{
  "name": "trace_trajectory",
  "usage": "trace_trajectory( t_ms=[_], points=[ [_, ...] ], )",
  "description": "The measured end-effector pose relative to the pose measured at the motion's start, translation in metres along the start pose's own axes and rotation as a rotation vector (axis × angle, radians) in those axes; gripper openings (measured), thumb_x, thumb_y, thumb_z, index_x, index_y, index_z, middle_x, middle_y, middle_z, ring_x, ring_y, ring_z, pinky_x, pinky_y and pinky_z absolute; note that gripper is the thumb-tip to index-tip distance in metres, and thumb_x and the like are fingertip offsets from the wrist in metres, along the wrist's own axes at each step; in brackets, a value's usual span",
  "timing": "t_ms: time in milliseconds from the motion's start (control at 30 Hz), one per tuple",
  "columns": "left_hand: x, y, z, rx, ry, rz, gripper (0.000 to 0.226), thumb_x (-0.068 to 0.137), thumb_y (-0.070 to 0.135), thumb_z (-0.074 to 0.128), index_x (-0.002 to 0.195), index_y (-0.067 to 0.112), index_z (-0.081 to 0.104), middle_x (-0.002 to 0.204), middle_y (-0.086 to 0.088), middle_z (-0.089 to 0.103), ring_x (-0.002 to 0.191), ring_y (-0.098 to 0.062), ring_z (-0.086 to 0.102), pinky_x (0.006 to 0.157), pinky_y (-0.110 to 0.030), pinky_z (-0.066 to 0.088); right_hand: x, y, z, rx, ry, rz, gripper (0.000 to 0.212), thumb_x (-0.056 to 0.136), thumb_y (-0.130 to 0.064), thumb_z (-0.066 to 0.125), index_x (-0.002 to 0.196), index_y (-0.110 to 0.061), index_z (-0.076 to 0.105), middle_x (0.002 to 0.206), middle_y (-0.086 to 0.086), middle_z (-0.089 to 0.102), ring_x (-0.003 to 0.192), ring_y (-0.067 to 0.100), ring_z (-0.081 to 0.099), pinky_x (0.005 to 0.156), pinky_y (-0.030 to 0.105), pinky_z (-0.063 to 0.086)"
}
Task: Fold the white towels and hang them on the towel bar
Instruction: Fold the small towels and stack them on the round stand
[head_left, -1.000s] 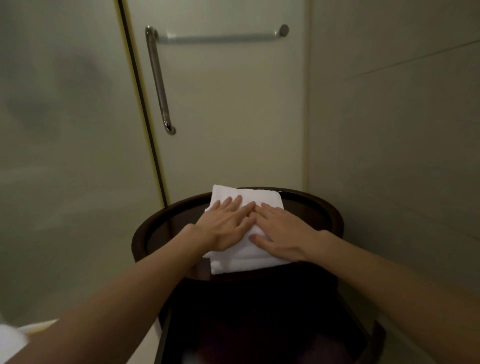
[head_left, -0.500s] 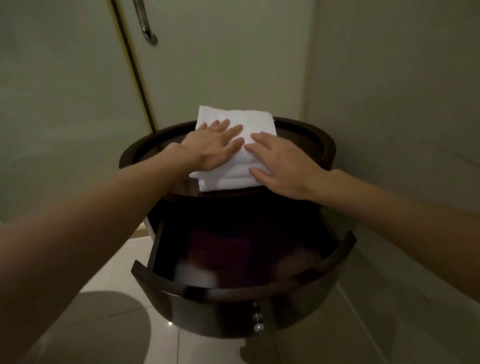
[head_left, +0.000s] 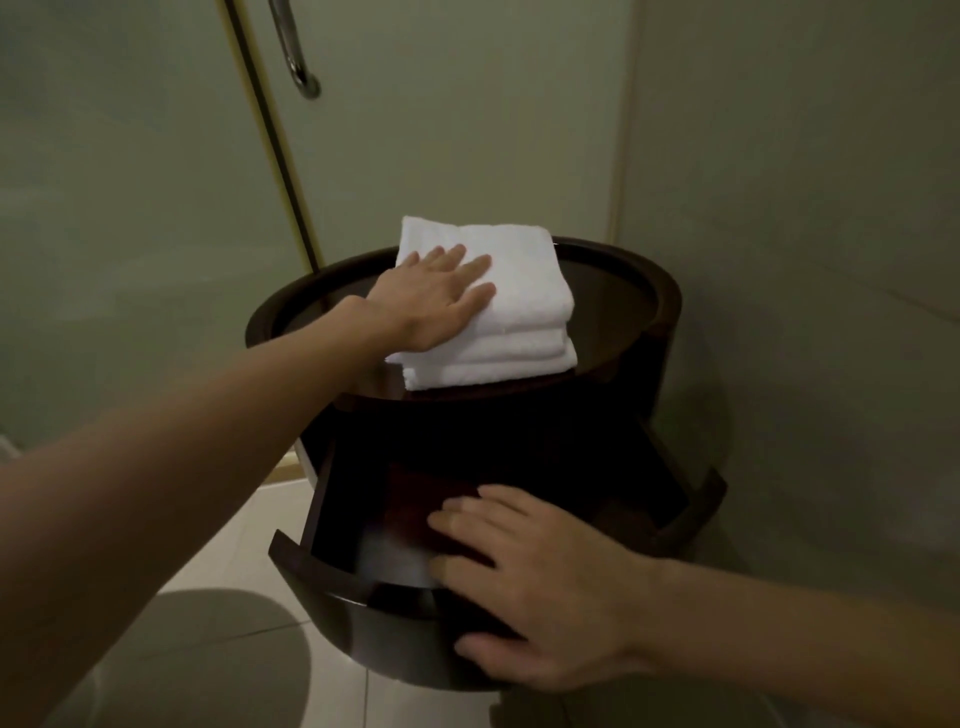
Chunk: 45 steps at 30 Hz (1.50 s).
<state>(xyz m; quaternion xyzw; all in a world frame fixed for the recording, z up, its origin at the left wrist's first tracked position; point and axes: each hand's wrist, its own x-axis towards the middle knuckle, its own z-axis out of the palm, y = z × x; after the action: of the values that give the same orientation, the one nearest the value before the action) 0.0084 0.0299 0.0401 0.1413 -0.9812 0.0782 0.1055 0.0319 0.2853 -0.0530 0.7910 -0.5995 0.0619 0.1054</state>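
Observation:
A folded white towel (head_left: 519, 312) lies on the top of a round dark wooden cabinet (head_left: 623, 291). My left hand (head_left: 434, 301) rests flat on the towel's left part, fingers straight. My right hand (head_left: 540, 587) hovers over the open drawer (head_left: 332, 566) at the cabinet's front, fingers extended and holding nothing. Something pale (head_left: 395, 561) lies blurred inside the drawer, just left of my right fingers. The towel bar is out of view.
A glass door with a dark frame strip (head_left: 270, 140) stands behind the cabinet; the lower end of its metal handle (head_left: 298, 62) shows at the top. A wall (head_left: 805, 208) closes the right side. Pale floor tiles (head_left: 249, 545) lie at lower left.
My right hand left the towel and came down to the open drawer. My left hand stayed flat on the towel. The view tilted down, so the towel bar dropped out of sight.

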Motion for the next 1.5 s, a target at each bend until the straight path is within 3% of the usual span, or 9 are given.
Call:
trace_trajectory(
  t_ms=[267, 1500],
  points=[
    [-0.003, 0.002, -0.002, -0.011, 0.015, 0.02, 0.058, 0.099, 0.053, 0.014, 0.151, 0.028, 0.017, 0.158, -0.007, 0.02, 0.142, -0.024, 0.021, 0.114, -0.041, 0.016, 0.004, 0.004, 0.014, -0.087, -0.007, 0.003, 0.052, 0.089, -0.05, 0.049, 0.128, -0.016, 0.054, 0.136, 0.016, 0.054, 0.127, 0.029, 0.048, 0.107, 0.042, 0.04],
    [-0.002, -0.003, 0.003, -0.023, 0.025, 0.017, 0.058, 0.098, 0.054, 0.013, 0.151, 0.03, 0.017, 0.159, -0.007, 0.017, 0.146, -0.023, 0.015, 0.116, -0.04, 0.01, 0.031, 0.043, 0.027, -0.252, 0.102, 0.047, 0.055, 0.088, -0.053, 0.045, 0.124, -0.015, 0.061, 0.133, 0.016, 0.057, 0.127, 0.03, 0.049, 0.109, 0.041, 0.035]
  ],
)
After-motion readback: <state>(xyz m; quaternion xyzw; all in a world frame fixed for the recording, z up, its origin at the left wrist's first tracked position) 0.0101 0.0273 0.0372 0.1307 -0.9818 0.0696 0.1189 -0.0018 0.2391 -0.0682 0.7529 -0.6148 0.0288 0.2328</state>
